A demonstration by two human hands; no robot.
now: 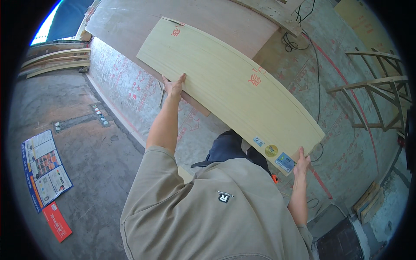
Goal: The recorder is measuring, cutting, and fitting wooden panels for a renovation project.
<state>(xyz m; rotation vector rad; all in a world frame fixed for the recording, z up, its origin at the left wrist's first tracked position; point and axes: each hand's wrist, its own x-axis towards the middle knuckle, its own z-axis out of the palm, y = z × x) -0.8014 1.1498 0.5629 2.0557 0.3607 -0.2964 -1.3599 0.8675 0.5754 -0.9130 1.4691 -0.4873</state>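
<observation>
A long pale wooden board [216, 78], with red printed marks and a pencil-like line along its curved far edge, lies slantwise before me. My left hand [174, 86] grips its near edge toward the left, some fingers hidden beneath. At the right end, my right hand [302, 162] holds the corner with the thumb on top. Next to that hand, a blue sticker [284, 162] and a round gold sticker [271, 151] show on the board's face. The board's left part overlaps a large brownish sheet [125, 24]; whether it touches the sheet I cannot tell.
Curved wooden frames [377, 89] stand at the right. A black cable [318, 82] runs over the floor, coiled near the sheet. Curved strips [56, 60] are stacked at far left. A printed poster [45, 169] and a red sheet [57, 222] lie on the grey floor.
</observation>
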